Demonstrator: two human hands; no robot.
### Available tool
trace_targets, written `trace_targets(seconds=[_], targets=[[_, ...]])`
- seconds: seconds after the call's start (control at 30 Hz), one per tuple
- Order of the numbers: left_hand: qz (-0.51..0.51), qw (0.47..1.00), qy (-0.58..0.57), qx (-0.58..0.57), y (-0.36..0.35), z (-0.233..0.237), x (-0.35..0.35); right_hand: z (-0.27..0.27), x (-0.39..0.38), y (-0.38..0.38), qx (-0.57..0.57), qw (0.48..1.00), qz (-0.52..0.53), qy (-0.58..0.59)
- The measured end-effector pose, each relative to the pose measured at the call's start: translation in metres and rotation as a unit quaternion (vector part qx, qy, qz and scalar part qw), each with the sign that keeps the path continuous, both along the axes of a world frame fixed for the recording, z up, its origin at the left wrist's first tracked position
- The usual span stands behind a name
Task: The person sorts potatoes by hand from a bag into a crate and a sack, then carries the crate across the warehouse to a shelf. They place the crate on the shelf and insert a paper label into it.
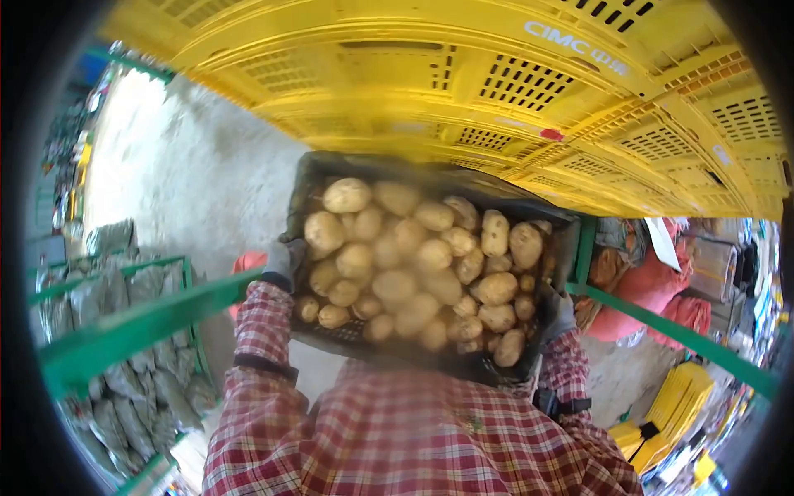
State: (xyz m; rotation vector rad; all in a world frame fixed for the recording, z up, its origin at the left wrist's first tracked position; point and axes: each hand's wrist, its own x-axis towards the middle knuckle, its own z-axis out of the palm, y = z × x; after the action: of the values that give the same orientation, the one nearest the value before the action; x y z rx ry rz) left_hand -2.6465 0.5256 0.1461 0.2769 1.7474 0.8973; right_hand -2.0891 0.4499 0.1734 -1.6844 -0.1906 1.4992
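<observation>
A black plastic crate (331,165) full of potatoes (436,255) is held in front of my body, close to a stack of yellow crates. At its left end, my gloved left hand (284,260) is closed on the crate's side. My gloved right hand (560,318) grips the opposite end; its fingers are partly hidden by the crate wall. The potatoes differ in size and lie loose, near the rim. A blurry patch covers the middle of the view, so some potatoes look hazy.
Yellow slatted crates (529,83) are stacked high just beyond the black crate. Green metal bars (157,310) stand on both sides. Filled grey sacks (132,388) lie at left, red sacks (637,306) at right. A yellow crate (674,405) sits at lower right.
</observation>
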Motion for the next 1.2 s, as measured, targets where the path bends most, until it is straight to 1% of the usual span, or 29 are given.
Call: trace_targets(seconds=[0.03, 0.07, 0.13, 0.2, 0.23, 0.3, 0.33, 0.4, 0.43, 0.47, 0.5, 0.53, 0.57, 0.6, 0.67, 0.73, 0.77, 0.8, 0.83, 0.87, 0.9, 0.93, 0.97, 1.0, 1.03, 1.1, 1.13, 1.17, 1.2], targets=[[0.006, 1.0, -0.008, 0.005, 0.006, -0.018, -0.011, -0.021, -0.003, 0.007, 0.001, 1.0, 0.006, 0.028], [0.033, 0.995, -0.093, -0.009, 0.0, -0.051, -0.049, -0.039, 0.003, 0.01, -0.009, 0.998, 0.013, 0.053], [-0.057, 0.997, 0.048, 0.027, 0.005, -0.087, -0.069, -0.029, -0.043, 0.041, 0.055, 0.997, -0.024, 0.04], [-0.01, 0.999, -0.01, -0.029, 0.019, -0.079, -0.065, -0.08, -0.041, 0.056, -0.002, 1.0, 0.013, -0.01], [-0.015, 1.0, 0.007, -0.027, 0.025, -0.086, -0.063, -0.111, -0.039, 0.064, -0.029, 0.998, 0.033, -0.034], [-0.028, 0.998, 0.039, -0.037, 0.031, -0.105, -0.059, -0.167, -0.036, 0.067, -0.027, 0.994, 0.038, -0.102], [0.012, 0.998, 0.032, -0.046, 0.037, -0.122, -0.063, -0.188, -0.038, 0.071, -0.023, 0.99, 0.043, -0.134], [0.094, 0.993, 0.021, -0.066, 0.042, -0.171, -0.082, -0.213, -0.035, 0.085, 0.056, 0.996, -0.069, 0.029], [-0.012, 0.998, -0.029, -0.05, 0.026, -0.212, -0.121, -0.219, -0.034, 0.081, 0.09, 0.983, -0.122, 0.107], [-0.028, 0.997, 0.022, -0.069, 0.014, -0.179, -0.107, -0.22, -0.038, 0.072, 0.077, 0.989, -0.106, 0.063], [-0.051, 0.994, 0.071, -0.073, 0.023, -0.148, -0.087, -0.222, -0.04, 0.077, 0.08, 0.992, -0.094, 0.017], [-0.078, 0.988, 0.114, -0.073, 0.038, -0.125, -0.059, -0.201, -0.045, 0.079, 0.056, 0.997, -0.048, -0.018], [0.0, 0.998, 0.054, -0.034, 0.036, -0.125, -0.052, -0.177, -0.052, 0.081, 0.032, 0.998, 0.001, -0.054], [-0.048, 0.996, 0.058, -0.055, 0.033, -0.13, -0.064, -0.152, -0.059, 0.085, 0.009, 0.995, 0.049, -0.089], [-0.058, 0.99, 0.101, -0.073, 0.026, -0.151, -0.081, -0.176, -0.051, 0.089, 0.033, 0.975, 0.108, -0.192], [-0.101, 0.994, -0.01, -0.026, 0.01, -0.159, -0.095, -0.19, -0.041, 0.084, 0.035, 0.943, 0.181, -0.277], [-0.042, 0.998, 0.044, -0.015, 0.019, -0.141, -0.062, -0.196, -0.031, 0.076, 0.039, 0.914, 0.227, -0.333], [0.018, 0.995, 0.094, -0.003, 0.029, -0.097, -0.017, -0.202, -0.021, 0.066, 0.049, 0.882, 0.265, -0.386], [0.012, 0.986, 0.163, 0.016, 0.017, -0.102, -0.023, -0.195, -0.01, 0.053, 0.06, 0.877, 0.261, -0.398], [0.006, 0.972, 0.234, 0.031, 0.005, -0.107, -0.031, -0.179, 0.001, 0.046, 0.066, 0.886, 0.24, -0.391], [-0.104, 0.916, 0.387, 0.032, -0.003, -0.102, -0.022, -0.137, 0.007, 0.044, 0.066, 0.924, 0.177, -0.332], [-0.183, 0.817, 0.546, 0.018, -0.011, -0.096, -0.014, -0.11, 0.015, 0.044, 0.07, 0.954, 0.115, -0.267], [-0.057, 0.956, 0.263, 0.113, -0.013, -0.066, 0.019, -0.106, 0.039, 0.037, 0.039, 0.968, 0.066, -0.237], [0.138, 0.977, -0.012, 0.16, -0.015, -0.034, 0.052, -0.104, 0.077, 0.021, 0.009, 0.979, 0.018, -0.202], [0.02, 0.982, 0.103, 0.159, -0.027, -0.039, 0.064, -0.106, 0.111, 0.007, -0.021, 0.986, -0.03, -0.165], [-0.054, 0.972, 0.188, 0.134, -0.059, -0.063, 0.067, -0.113, 0.18, 0.0, -0.04, 0.956, -0.199, -0.21], [-0.01, 0.981, 0.157, 0.112, -0.07, -0.071, 0.069, -0.135, 0.234, -0.007, -0.019, 0.946, -0.234, -0.222], [-0.086, 0.956, 0.265, 0.088, -0.087, -0.071, 0.076, -0.139, 0.271, -0.003, -0.02, 0.937, -0.278, -0.209], [-0.019, 0.977, 0.2, 0.078, -0.09, -0.069, 0.098, -0.142, 0.308, 0.001, -0.018, 0.925, -0.323, -0.198]])
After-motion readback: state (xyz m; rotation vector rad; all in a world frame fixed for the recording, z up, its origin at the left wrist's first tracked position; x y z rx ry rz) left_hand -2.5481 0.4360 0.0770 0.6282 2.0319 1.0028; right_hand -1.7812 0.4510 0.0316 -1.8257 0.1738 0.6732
